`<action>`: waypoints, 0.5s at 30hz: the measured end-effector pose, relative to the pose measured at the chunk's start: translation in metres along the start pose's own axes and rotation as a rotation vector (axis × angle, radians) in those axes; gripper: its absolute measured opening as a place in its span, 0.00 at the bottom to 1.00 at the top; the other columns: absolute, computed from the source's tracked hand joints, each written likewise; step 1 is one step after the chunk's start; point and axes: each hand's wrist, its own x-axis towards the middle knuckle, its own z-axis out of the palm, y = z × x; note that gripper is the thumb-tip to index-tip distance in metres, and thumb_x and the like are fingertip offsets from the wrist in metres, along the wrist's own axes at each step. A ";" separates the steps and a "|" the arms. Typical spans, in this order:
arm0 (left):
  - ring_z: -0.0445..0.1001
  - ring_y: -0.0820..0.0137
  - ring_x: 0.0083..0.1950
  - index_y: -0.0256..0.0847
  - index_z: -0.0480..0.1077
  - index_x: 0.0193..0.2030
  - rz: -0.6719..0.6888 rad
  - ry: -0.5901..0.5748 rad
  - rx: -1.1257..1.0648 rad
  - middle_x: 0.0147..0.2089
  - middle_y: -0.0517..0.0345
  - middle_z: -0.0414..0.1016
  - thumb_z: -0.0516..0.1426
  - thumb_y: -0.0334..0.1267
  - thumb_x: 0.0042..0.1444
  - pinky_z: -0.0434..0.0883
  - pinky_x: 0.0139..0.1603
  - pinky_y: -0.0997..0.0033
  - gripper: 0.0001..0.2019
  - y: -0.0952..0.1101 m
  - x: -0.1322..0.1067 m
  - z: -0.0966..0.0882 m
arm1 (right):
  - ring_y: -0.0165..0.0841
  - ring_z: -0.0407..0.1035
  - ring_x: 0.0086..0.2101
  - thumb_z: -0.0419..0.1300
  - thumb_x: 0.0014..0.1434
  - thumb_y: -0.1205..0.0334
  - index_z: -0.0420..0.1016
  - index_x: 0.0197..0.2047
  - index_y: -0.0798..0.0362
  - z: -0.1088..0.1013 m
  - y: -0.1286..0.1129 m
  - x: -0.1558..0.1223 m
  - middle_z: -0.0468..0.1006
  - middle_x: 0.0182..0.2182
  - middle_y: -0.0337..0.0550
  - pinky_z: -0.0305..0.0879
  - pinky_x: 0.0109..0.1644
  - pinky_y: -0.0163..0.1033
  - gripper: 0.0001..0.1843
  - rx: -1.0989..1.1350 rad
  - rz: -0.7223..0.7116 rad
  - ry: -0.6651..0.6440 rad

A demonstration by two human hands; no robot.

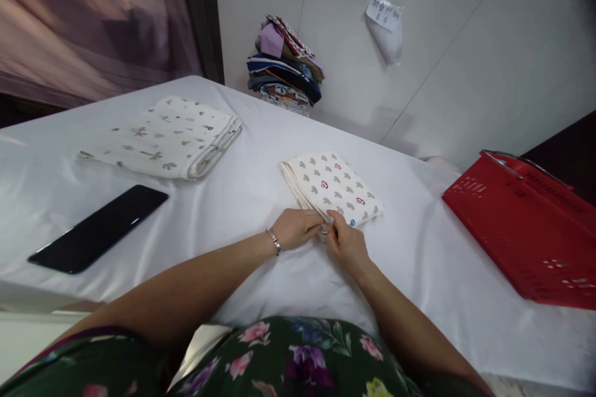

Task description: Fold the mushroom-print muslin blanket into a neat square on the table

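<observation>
A cream cloth printed with grey shapes and a few red and blue motifs lies folded in layers on the white-covered table. My left hand and my right hand meet at its near corner. Both have their fingers closed on the layered edge there; the fingertips partly hide that corner. A bracelet circles my left wrist. To the left lies a second folded cloth, white with a sparse print, apart from both hands.
A black phone-like slab rests on the left of the white table cover. On the right stands a red perforated basket with a handle. Beyond the table's far edge rise stacked folded fabrics and a labelled plastic bag.
</observation>
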 end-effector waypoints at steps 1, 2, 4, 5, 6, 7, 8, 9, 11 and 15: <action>0.71 0.74 0.38 0.44 0.70 0.37 0.018 0.001 -0.015 0.36 0.62 0.74 0.48 0.35 0.60 0.60 0.32 0.76 0.10 0.000 -0.001 0.000 | 0.34 0.73 0.29 0.45 0.61 0.63 0.60 0.57 0.54 0.000 0.000 0.000 0.78 0.32 0.41 0.62 0.31 0.35 0.20 -0.003 0.000 -0.012; 0.71 0.74 0.39 0.44 0.70 0.38 0.030 0.004 -0.032 0.36 0.62 0.74 0.48 0.35 0.60 0.60 0.32 0.76 0.10 -0.001 -0.001 0.000 | 0.34 0.73 0.29 0.45 0.61 0.63 0.60 0.57 0.54 -0.001 0.000 0.000 0.78 0.32 0.42 0.62 0.31 0.36 0.21 -0.005 0.001 -0.023; 0.71 0.74 0.40 0.44 0.71 0.38 0.024 0.019 -0.072 0.37 0.62 0.74 0.48 0.35 0.59 0.60 0.34 0.76 0.10 -0.001 -0.001 0.001 | 0.35 0.73 0.30 0.45 0.61 0.63 0.59 0.58 0.55 -0.001 0.000 0.000 0.78 0.33 0.43 0.63 0.32 0.36 0.22 0.000 0.000 -0.041; 0.70 0.74 0.40 0.44 0.71 0.37 0.005 0.028 -0.097 0.38 0.63 0.74 0.49 0.34 0.58 0.60 0.34 0.76 0.10 -0.001 0.000 0.001 | 0.35 0.73 0.30 0.45 0.61 0.63 0.59 0.58 0.55 -0.001 0.000 0.000 0.78 0.33 0.43 0.63 0.32 0.36 0.22 0.007 0.001 -0.046; 0.70 0.74 0.39 0.44 0.71 0.37 -0.022 0.036 -0.125 0.38 0.63 0.74 0.49 0.33 0.57 0.60 0.34 0.77 0.09 0.000 0.000 0.001 | 0.35 0.72 0.29 0.45 0.61 0.63 0.59 0.58 0.55 0.000 0.001 0.000 0.78 0.33 0.43 0.63 0.32 0.36 0.22 0.018 0.001 -0.046; 0.70 0.74 0.39 0.44 0.71 0.37 -0.050 0.043 -0.154 0.38 0.63 0.74 0.50 0.33 0.56 0.60 0.34 0.77 0.09 0.001 0.000 0.001 | 0.34 0.72 0.29 0.45 0.61 0.63 0.59 0.58 0.55 0.000 0.002 0.000 0.78 0.33 0.42 0.63 0.32 0.36 0.22 0.032 0.000 -0.043; 0.70 0.74 0.38 0.44 0.71 0.36 -0.076 0.045 -0.186 0.38 0.63 0.74 0.50 0.32 0.55 0.61 0.34 0.77 0.09 0.003 0.000 0.000 | 0.34 0.72 0.29 0.45 0.61 0.63 0.59 0.58 0.55 0.001 0.003 0.000 0.78 0.32 0.42 0.63 0.32 0.36 0.22 0.048 0.000 -0.037; 0.70 0.74 0.37 0.44 0.71 0.36 -0.101 0.042 -0.220 0.36 0.63 0.74 0.50 0.32 0.54 0.61 0.34 0.77 0.09 0.005 0.000 -0.001 | 0.34 0.72 0.28 0.45 0.61 0.63 0.59 0.58 0.55 0.002 0.004 0.000 0.78 0.32 0.42 0.63 0.32 0.36 0.22 0.063 0.000 -0.029; 0.69 0.74 0.33 0.43 0.72 0.34 -0.156 0.016 -0.303 0.32 0.64 0.73 0.51 0.32 0.53 0.60 0.33 0.77 0.09 0.008 0.000 -0.001 | 0.33 0.72 0.28 0.45 0.61 0.63 0.59 0.58 0.54 0.003 0.005 0.000 0.77 0.31 0.41 0.63 0.32 0.35 0.22 0.087 -0.003 -0.017; 0.67 0.74 0.27 0.41 0.74 0.34 -0.324 -0.022 -0.580 0.24 0.64 0.71 0.52 0.41 0.53 0.61 0.28 0.77 0.10 0.012 0.000 0.004 | 0.32 0.71 0.27 0.44 0.61 0.63 0.59 0.58 0.55 0.003 0.007 0.000 0.77 0.30 0.41 0.63 0.32 0.35 0.22 0.107 -0.004 -0.007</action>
